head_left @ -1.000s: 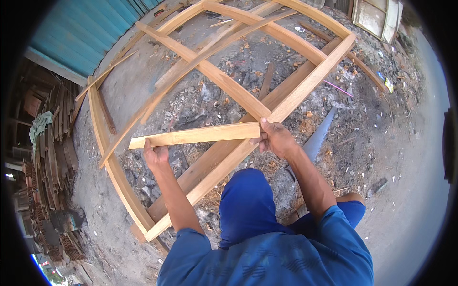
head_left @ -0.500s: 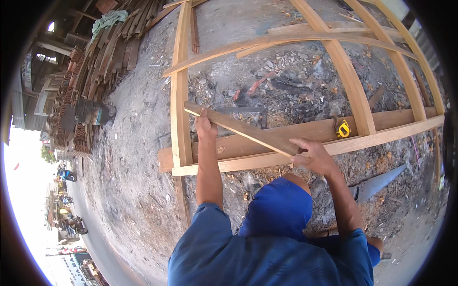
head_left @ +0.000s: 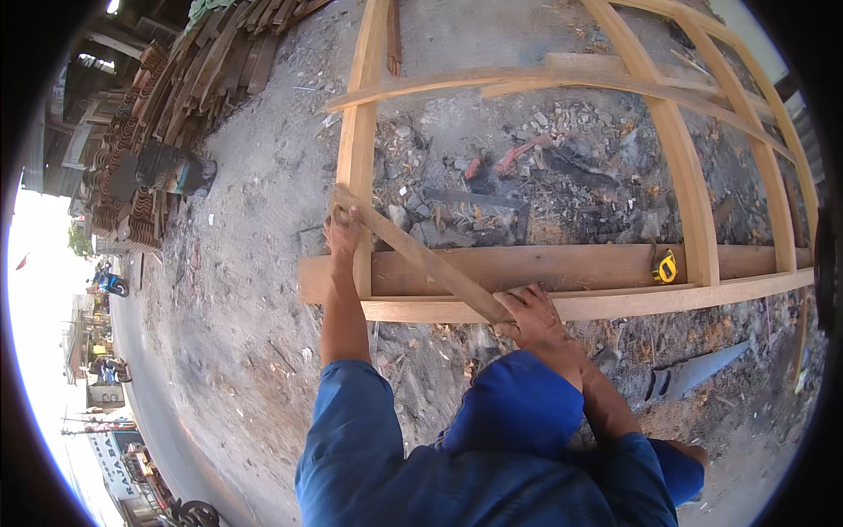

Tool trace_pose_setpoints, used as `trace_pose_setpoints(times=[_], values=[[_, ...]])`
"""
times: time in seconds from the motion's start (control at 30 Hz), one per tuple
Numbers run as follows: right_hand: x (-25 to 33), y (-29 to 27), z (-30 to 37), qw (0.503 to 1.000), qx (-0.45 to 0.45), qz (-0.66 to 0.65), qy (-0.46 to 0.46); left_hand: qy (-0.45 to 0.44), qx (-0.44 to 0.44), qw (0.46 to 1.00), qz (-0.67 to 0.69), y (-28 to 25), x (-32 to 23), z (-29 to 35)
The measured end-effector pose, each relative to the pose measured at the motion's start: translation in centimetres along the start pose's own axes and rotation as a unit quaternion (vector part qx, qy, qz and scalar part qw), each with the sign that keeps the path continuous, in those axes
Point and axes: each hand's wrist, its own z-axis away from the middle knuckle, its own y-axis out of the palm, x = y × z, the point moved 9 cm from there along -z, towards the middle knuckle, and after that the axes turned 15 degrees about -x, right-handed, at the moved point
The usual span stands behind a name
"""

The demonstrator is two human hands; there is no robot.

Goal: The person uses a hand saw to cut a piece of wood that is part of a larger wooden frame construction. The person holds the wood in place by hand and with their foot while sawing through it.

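A short wooden board [head_left: 420, 252] lies slantwise across the corner of a timber frame [head_left: 399, 309]. Its far end rests over the left upright beam [head_left: 358, 149], its near end over the front rail. My left hand [head_left: 342, 230] grips the far end, fingers bent over it beside the upright. My right hand [head_left: 532, 314] is closed around the near end at the front rail. A wide brown plank [head_left: 562, 268] lies inside the frame along the front rail, partly under the slanted board.
A yellow tape measure [head_left: 666, 266] sits on the wide plank at right. A handsaw [head_left: 698, 371] lies on the ground by my right arm. Rubble [head_left: 509, 162] covers the ground inside the frame. Old boards and roof tiles [head_left: 127, 193] are stacked at the far left, beside a road.
The short board has come down from a raised, edge-tilted pose to lie across the frame corner. Both hands moved left with it, and the view shifted.
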Motion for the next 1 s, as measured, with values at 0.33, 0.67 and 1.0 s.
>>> trace_pose_setpoints(times=[0.33,0.67,1.0], values=[[-1.8,1.0,-1.4,0.999,0.011,0.006,0.043,-0.040,0.046,0.998,0.027,3.3,-4.4,-1.3],[0.3,1.8,-1.6,0.999,-0.042,-0.031,-0.004,-0.076,0.043,0.990,0.109,3.5,-3.0,-3.2],[2.4,1.4,-1.6,0.994,-0.088,0.057,-0.024,-0.030,0.051,0.987,0.147,2.8,-3.3,-3.3]])
